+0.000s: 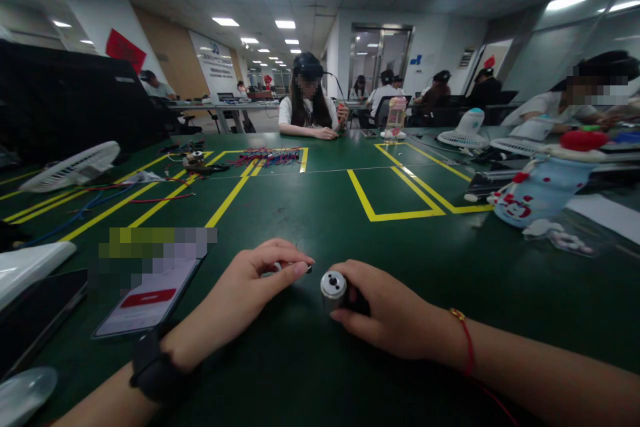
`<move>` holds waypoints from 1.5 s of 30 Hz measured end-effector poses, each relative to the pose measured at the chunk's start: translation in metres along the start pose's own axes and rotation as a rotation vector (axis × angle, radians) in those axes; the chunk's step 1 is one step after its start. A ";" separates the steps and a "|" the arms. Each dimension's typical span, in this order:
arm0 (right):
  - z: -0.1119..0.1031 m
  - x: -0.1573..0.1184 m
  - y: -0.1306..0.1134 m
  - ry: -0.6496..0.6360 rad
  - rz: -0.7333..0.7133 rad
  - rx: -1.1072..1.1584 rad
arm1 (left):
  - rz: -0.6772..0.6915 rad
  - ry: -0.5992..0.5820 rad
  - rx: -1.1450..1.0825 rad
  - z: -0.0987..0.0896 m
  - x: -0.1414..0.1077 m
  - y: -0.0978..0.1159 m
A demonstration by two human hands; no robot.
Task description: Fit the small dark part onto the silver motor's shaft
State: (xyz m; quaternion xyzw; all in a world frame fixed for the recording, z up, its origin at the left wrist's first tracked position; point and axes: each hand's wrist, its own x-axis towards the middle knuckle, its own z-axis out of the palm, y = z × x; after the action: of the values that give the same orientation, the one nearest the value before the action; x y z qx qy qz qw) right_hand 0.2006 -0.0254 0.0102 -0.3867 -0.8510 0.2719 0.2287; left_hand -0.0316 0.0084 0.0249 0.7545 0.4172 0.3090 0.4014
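My left grip (261,273) is pinched at thumb and forefinger, with a small dark piece (309,269) showing just past the fingertips; the fingers hide too much of it for me to tell its shape or how it is turned. My right grip (387,310) is closed round a metal cylinder (333,288), thumb on the near side and fingers curling about the far side. The relation that counts is between these two: the cylinder lies just to the right of the dark piece and a little nearer to me, with a narrow gap between them, so they are apart. The cylinder's long axis looks roughly upright, its round end face with the dark holes turned up towards me, so that face is open to the left grip, which is the nearer free-standing side of the pair; the right grip already has the cylinder itself. Whether its lower end touches the table (280,380) I cannot tell, since the lower part runs into shadow. Left of my left wrist, beyond the black watch (153,363), a phone (155,300) lies on the table. Further off are the yellow tape (407,215), a bundle of wires (267,157) and, to the right, a blue bottle (545,190). A person (306,107) sits across the table.
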 end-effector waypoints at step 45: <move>0.000 0.003 0.011 0.029 0.131 0.269 | 0.026 -0.228 0.141 -0.011 -0.004 -0.010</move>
State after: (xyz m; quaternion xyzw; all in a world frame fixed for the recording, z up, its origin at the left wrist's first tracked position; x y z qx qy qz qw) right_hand 0.2046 -0.0168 0.0035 -0.4112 -0.7764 0.3923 0.2723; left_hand -0.0464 0.0124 0.0213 0.8164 0.3798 0.1961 0.3884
